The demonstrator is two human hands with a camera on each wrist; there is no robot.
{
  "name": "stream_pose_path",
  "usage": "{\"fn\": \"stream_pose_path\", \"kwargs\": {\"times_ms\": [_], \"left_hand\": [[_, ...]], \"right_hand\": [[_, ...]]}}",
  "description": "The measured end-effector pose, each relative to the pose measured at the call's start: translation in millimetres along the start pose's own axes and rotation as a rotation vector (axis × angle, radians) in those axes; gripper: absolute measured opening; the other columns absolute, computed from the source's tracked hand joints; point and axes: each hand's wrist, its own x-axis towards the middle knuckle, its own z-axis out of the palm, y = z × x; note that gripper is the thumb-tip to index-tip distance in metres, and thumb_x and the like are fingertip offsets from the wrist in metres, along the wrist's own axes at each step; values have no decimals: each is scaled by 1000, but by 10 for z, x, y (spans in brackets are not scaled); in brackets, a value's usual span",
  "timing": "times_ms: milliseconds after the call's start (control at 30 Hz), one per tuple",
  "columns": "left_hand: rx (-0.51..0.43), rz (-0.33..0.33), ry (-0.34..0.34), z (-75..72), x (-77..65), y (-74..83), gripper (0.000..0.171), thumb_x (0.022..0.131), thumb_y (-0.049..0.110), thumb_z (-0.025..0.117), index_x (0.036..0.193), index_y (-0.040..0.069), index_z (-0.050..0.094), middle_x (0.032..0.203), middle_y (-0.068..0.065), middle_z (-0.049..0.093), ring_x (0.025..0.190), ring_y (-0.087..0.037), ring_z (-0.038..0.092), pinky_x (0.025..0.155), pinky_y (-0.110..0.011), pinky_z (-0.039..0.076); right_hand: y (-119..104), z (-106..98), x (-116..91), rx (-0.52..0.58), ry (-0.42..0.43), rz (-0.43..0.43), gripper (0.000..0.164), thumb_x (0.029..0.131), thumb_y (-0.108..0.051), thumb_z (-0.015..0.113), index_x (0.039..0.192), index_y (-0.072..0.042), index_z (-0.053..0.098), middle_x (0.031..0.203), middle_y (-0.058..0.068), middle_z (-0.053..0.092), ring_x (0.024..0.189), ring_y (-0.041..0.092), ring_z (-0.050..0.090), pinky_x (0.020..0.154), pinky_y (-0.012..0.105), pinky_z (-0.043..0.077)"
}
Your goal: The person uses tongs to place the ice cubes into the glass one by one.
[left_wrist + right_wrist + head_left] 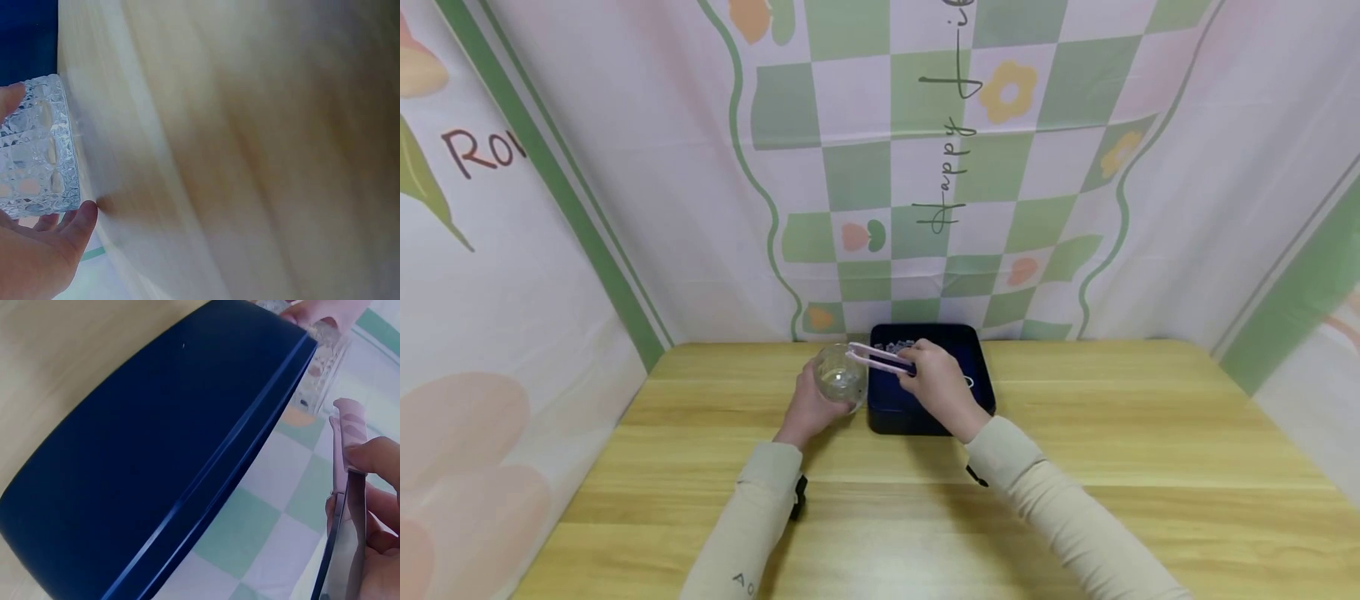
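Observation:
My left hand [808, 408] grips a clear, cut-patterned glass [840, 379] beside the tray's left side. In the left wrist view, thumb and fingers lie on either side of the glass [31, 150]. Small pink tongs [880, 364] are held in my right hand [942, 387], above the dark blue tray [910, 421]. Their tips reach left to the glass's rim; whether anything sits between them is too small to tell. The right wrist view shows the tongs [353, 428] with pink ends and a dark metallic part. Clear small cubes [897, 346] lie at the tray's back left.
A thin white loop [968, 382] shows at the tray's right, partly behind my right hand. The wooden table [1112, 467] extends to both sides and toward me. A checked curtain [917, 167] hangs right behind the tray.

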Motion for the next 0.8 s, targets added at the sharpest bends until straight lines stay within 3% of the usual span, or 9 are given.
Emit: {"fn": "stream_pose_path", "kwargs": {"times_ms": [233, 633, 800], "left_hand": [[-34, 5, 1, 0, 10, -1, 98, 59, 6, 84, 143, 2, 32, 141, -22, 44, 130, -38, 45, 112, -54, 35], [-61, 81, 12, 10, 51, -27, 90, 58, 2, 84, 137, 7, 42, 134, -18, 53, 123, -34, 52, 109, -52, 39], [-43, 56, 14, 8, 49, -27, 93, 58, 4, 85, 138, 3, 39, 135, -21, 51, 124, -36, 50, 110, -53, 38]], "right_hand": [[-69, 36, -27, -2, -47, 2, 23, 78, -9, 75, 99, -2, 73, 93, 11, 68, 81, 22, 66, 73, 35, 58], [-110, 57, -48, -6, -77, -7, 24, 78, -9, 75, 101, -1, 73, 94, 11, 68, 79, 20, 65, 70, 32, 58], [-110, 70, -50, -21, -79, -18, 24, 78, -10, 75, 100, -1, 73, 92, 10, 67, 78, 20, 64, 70, 32, 58]]}}
